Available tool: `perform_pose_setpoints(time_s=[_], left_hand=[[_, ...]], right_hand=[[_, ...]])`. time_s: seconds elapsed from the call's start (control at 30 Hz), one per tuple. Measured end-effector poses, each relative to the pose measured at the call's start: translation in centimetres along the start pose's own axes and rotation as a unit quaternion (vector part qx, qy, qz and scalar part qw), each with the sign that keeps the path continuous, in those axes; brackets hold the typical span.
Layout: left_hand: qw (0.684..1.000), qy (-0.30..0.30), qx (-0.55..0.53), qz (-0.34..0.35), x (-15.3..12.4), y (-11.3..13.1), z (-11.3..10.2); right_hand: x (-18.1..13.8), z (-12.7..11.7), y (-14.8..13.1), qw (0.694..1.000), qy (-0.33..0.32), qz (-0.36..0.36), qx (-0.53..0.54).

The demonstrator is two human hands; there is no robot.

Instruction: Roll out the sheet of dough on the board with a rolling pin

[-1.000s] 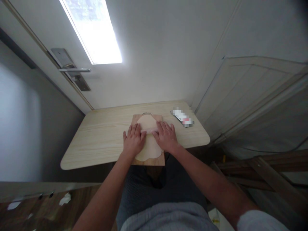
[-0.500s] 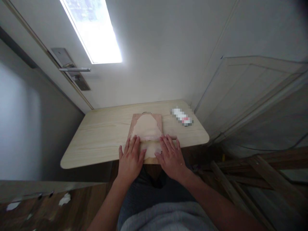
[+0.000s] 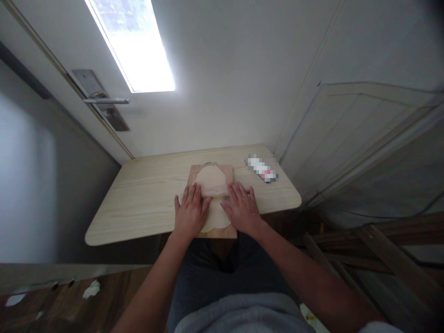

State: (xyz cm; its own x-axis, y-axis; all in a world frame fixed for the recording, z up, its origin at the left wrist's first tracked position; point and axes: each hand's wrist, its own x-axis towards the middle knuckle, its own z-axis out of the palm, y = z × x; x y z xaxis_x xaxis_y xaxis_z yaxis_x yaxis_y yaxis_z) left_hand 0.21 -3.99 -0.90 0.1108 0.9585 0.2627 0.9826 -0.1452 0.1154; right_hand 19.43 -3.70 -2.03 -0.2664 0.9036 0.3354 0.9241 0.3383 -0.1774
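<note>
While left hand (image 3: 191,212) and right hand (image 3: 243,209) lie flat-fingered on a roller (image 3: 214,191) — a pixelated object (image 3: 261,168) rests near the board (image 3: 229,171).

Toward the far right of a pale wood-grain tabletop with rounded corners (image 3: 138,199), a long white object with a pink patch (image 3: 259,167), masked by pixels. Beyond the far edge, a smooth white door (image 3: 222,101); at its left, a silver metal lever handle (image 3: 111,101) on a long grey plate (image 3: 117,121), plus a bright glass pane (image 3: 142,60). At near left, a crumpled white scrap (image 3: 91,289) on dark brown flooring (image 3: 120,296). At right, a brown timber frame (image 3: 388,254).
</note>
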Motion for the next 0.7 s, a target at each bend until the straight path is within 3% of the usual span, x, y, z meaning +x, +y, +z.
perform_pose_setpoints(time_s=[0.4, 0.7], left_hand=[[0.999, -0.048, -0.012, -0.021, 5.4, -0.6, 0.6], [0.996, -0.087, -0.019, -0.023, 8.4, -1.1, 0.8]], right_hand=[[5.6, 0.8, 1.2, 0.999, -0.028, 0.032, 0.002], [8.1, 1.1, 1.6, 0.999, -0.024, 0.045, -0.001]])
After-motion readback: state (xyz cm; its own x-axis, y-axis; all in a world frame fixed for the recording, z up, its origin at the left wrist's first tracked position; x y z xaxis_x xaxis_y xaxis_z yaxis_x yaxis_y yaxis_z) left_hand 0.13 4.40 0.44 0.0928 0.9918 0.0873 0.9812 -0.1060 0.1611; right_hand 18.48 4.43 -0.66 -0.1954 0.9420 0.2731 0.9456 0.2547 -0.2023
